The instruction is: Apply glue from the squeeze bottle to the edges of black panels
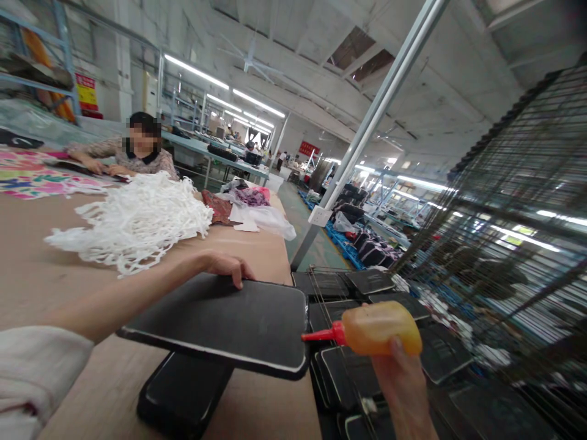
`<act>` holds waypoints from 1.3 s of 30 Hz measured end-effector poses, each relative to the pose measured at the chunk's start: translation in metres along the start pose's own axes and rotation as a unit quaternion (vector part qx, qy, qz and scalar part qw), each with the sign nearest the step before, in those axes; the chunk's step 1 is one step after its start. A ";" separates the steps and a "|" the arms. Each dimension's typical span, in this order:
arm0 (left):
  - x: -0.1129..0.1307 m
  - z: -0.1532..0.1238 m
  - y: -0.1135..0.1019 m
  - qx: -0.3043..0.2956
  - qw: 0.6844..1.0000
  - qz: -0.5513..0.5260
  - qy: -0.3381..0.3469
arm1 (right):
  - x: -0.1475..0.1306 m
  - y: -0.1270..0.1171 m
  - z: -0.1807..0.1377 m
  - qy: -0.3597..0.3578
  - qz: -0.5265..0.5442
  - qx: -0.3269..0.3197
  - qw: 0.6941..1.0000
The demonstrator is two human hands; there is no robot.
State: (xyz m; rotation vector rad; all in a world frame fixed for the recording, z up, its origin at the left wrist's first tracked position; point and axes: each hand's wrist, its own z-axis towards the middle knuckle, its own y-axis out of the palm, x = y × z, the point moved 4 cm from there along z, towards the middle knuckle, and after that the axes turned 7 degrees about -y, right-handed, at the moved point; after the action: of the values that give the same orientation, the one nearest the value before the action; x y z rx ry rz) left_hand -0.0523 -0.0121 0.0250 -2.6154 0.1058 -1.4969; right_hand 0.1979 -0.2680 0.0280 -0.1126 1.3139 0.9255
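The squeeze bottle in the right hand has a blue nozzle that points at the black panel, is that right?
No. The head view shows the squeeze bottle in the right hand has a red nozzle, not a blue one. It does point at the black panel, which the left hand grips at its far edge.

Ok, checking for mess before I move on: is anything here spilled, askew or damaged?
No spill or damage shows. The black panel gripped by the left hand sits crooked over a second panel, at the table edge. The right hand holds the orange bottle at its rim.
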 end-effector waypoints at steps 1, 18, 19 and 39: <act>-0.002 0.000 0.000 -0.001 1.000 -0.001 -0.004 | 0.000 0.000 0.000 0.003 0.002 0.003 1.000; -0.032 0.001 -0.010 0.006 0.999 -0.046 0.007 | 0.002 -0.011 -0.015 -0.024 -0.016 0.041 0.999; -0.034 0.002 -0.010 0.004 0.998 -0.059 0.007 | 0.003 -0.013 -0.015 -0.030 -0.022 0.048 0.998; -0.057 0.016 0.003 -0.003 0.987 -0.157 0.036 | 0.016 -0.031 -0.044 -0.145 -0.098 0.189 0.966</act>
State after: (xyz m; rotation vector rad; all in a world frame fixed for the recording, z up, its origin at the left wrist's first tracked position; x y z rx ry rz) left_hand -0.0678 -0.0070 -0.0320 -2.6800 -0.3110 -1.6851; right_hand 0.1831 -0.3044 -0.0118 0.1820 1.1592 0.4890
